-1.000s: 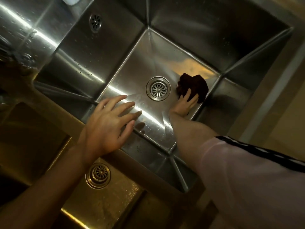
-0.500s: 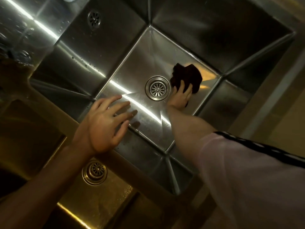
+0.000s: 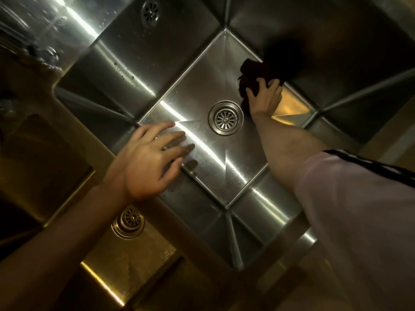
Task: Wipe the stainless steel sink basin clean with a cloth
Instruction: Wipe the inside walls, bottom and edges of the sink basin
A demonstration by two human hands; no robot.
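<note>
A deep stainless steel sink basin (image 3: 197, 81) fills the view, with a round drain strainer (image 3: 225, 118) in its floor. A dark maroon cloth (image 3: 252, 72) lies bunched on the basin floor beyond the drain, against the far right wall. My right hand (image 3: 265, 98) grips the cloth, fingers curled into it, and presses it down. My left hand (image 3: 149, 161) rests with spread, straight fingers on the divider rim at the basin's near left side, fingertips reaching out over the basin, holding nothing.
A second basin (image 3: 143, 254) with its own drain (image 3: 128, 221) lies at the lower left, across the divider. An overflow grille (image 3: 150, 13) sits high on the left wall. Water drops speckle the left wall and floor. A wet steel ledge (image 3: 45, 30) runs along the upper left.
My right hand has pushed the cloth away from me, from beside the drain toward the far right wall. The left hand has stayed on the divider rim.
</note>
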